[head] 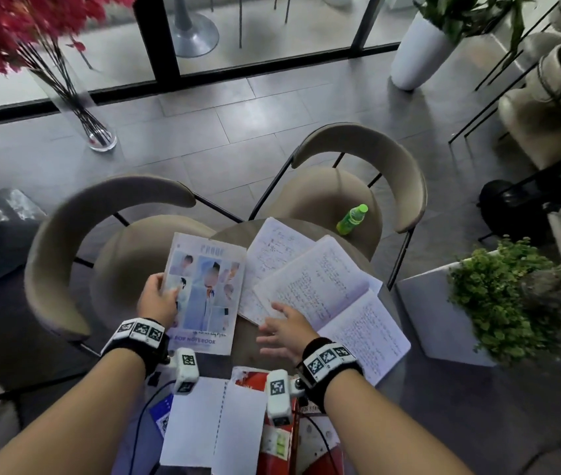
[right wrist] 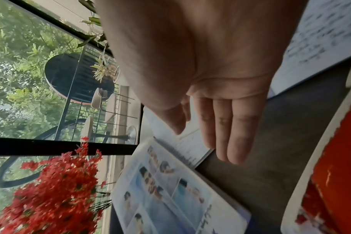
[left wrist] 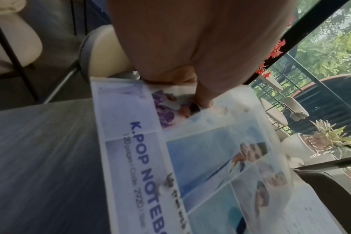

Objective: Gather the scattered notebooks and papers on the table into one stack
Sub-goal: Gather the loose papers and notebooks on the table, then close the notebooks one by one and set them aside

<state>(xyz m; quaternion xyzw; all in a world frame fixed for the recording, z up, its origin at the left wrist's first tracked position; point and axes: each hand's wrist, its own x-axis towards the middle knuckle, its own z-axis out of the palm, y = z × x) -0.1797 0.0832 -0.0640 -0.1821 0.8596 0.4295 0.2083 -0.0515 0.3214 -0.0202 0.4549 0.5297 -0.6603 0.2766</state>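
Note:
My left hand (head: 159, 298) pinches the left edge of a pale blue K-pop notebook (head: 209, 293), thumb (left wrist: 203, 98) on its cover (left wrist: 200, 158), lifting it off the round table (head: 246, 332). My right hand (head: 282, 325) hovers open with straight fingers (right wrist: 226, 136) over the table, at the near corner of an open handwritten notebook (head: 334, 296). A loose written sheet (head: 272, 248) lies beneath that notebook. A blank white sheet (head: 214, 426) and a red-covered book (head: 282, 437) lie at the near edge. The blue notebook (right wrist: 170, 194) also shows in the right wrist view.
Two beige curved chairs (head: 66, 241) (head: 368, 156) stand beyond the table; a green bottle (head: 352, 219) lies on the right seat. A vase of red flowers (head: 15, 29) is far left. A white planter with a green shrub (head: 498, 299) stands close on the right.

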